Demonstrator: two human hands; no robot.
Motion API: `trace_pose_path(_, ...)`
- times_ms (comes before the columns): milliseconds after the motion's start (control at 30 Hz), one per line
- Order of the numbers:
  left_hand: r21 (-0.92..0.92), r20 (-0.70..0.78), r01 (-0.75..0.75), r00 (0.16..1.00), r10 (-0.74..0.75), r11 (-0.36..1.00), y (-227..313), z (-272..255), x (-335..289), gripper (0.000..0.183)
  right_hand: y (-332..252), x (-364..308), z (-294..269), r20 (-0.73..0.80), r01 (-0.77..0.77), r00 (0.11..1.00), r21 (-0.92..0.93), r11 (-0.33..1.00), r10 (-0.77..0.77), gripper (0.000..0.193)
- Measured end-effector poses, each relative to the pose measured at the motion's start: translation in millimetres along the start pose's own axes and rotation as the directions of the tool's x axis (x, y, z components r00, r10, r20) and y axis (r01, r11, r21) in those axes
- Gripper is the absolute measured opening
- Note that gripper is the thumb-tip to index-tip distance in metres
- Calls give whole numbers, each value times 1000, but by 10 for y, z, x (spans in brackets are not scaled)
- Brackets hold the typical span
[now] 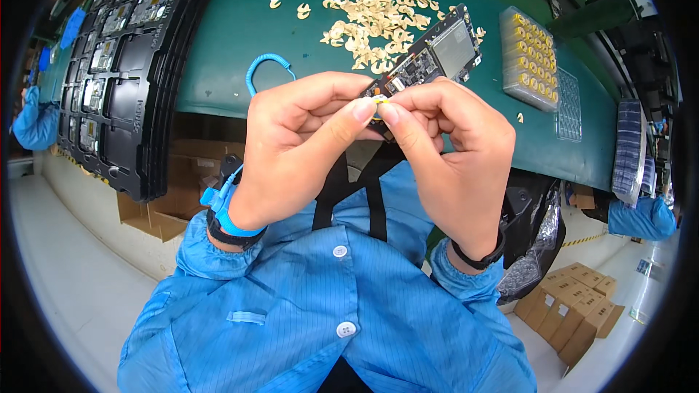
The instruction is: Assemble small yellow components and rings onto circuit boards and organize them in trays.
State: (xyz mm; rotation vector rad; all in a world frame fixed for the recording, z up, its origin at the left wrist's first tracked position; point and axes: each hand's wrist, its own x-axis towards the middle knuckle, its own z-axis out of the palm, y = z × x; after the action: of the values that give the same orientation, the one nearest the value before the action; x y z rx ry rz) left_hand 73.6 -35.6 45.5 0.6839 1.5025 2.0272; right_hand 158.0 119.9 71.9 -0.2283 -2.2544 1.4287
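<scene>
A dark circuit board (416,65) with a silver metal shield is held over the table's near edge, tilted up to the right. My left hand (302,149) grips its lower end, fingers curled and thumb pressed in. My right hand (462,149) closes on the same end from the other side. Both thumb tips meet at a small yellow-edged round part (380,100) on the board. Fingers cover most of that part, so its exact seating cannot be seen. Around my left wrist is a blue strap (231,218) with a cord.
Many small cream C-shaped pieces (375,18) lie scattered on the green table (240,22). At right stand a clear tray of yellow round parts (507,65) and an empty-looking clear tray (569,105). Stacked black trays (149,102) hold boards at left. Cardboard boxes (564,306) sit lower right.
</scene>
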Motion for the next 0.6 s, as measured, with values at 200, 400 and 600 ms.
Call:
trace_pose_path(200, 33, 10, -2, 1000, 2, 999, 10, 12, -8, 26, 9, 22, -22, 19, 48, 999, -19, 999, -48, 8)
trace_pose_path(400, 49, 11, -18, 1000, 18, 999, -16, 3, -3, 26, 25, 34, -91, 94, 76, 993, -74, 994, -68, 4)
trace_pose_path(600, 16, 20, -31, 999, 30, 999, -25, 14, 3, 27, 24, 26, -108, 98, 35, 995, -61, 998, -29, 5)
